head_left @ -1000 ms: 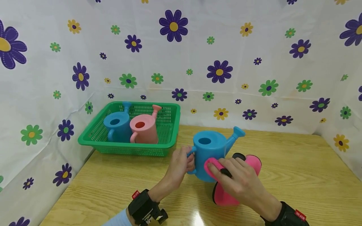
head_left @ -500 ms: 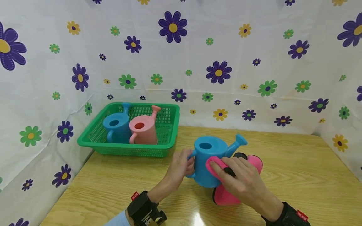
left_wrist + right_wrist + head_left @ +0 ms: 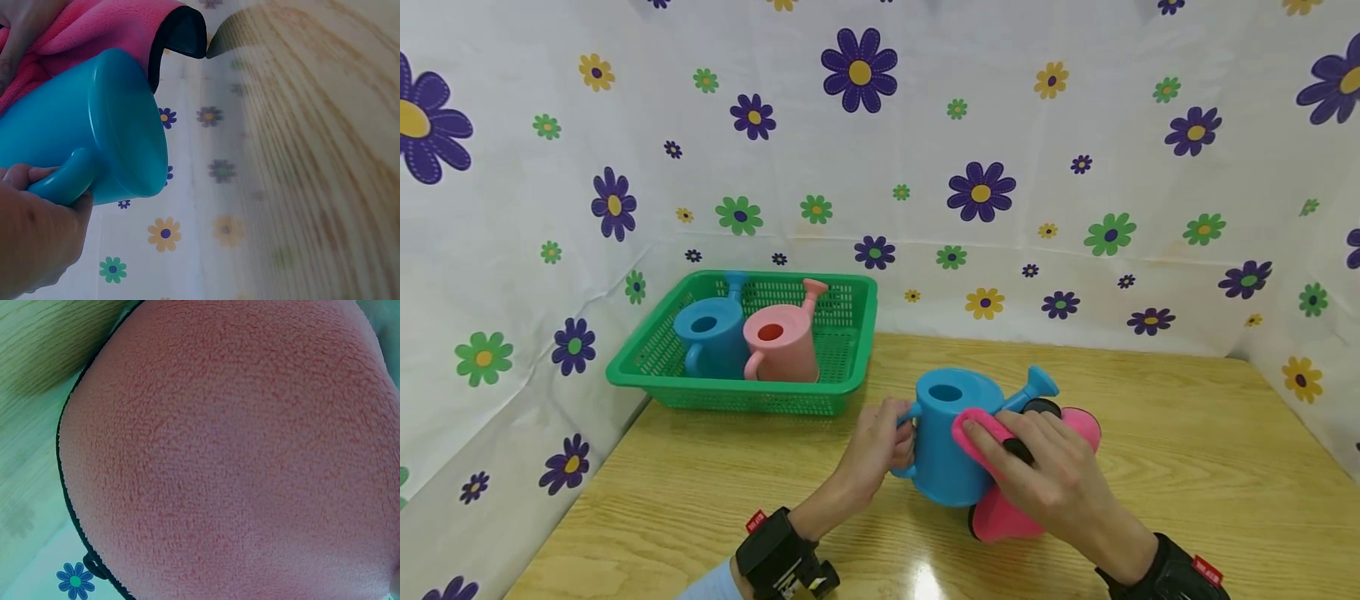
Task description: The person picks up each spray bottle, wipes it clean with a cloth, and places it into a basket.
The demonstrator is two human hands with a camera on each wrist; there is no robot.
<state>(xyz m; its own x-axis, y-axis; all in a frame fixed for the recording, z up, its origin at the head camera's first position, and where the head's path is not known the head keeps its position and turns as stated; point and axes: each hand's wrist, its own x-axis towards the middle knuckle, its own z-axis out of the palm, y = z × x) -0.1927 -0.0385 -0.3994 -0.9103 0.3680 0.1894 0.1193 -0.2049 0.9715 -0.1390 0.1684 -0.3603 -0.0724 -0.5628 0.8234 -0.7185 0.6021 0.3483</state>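
Observation:
A blue watering can is held up over the table, its spout pointing right and slightly up. My left hand grips its handle; the left wrist view shows fingers curled round the blue handle and the can's flat bottom clear of the wood. With my right hand I hold a fluffy pink cloth with black edging, bunched under the fingers and pressed to the can's side below the spout. In the right wrist view the cloth fills most of the picture and hides that hand.
A green plastic basket stands at the back left of the wooden table. Inside it are another blue watering can and a pink one. A white flowered sheet hangs behind and at both sides.
The held watering can has come down and its spout has dipped a little. My right hand with the cloth has shifted slightly right along the can's side.

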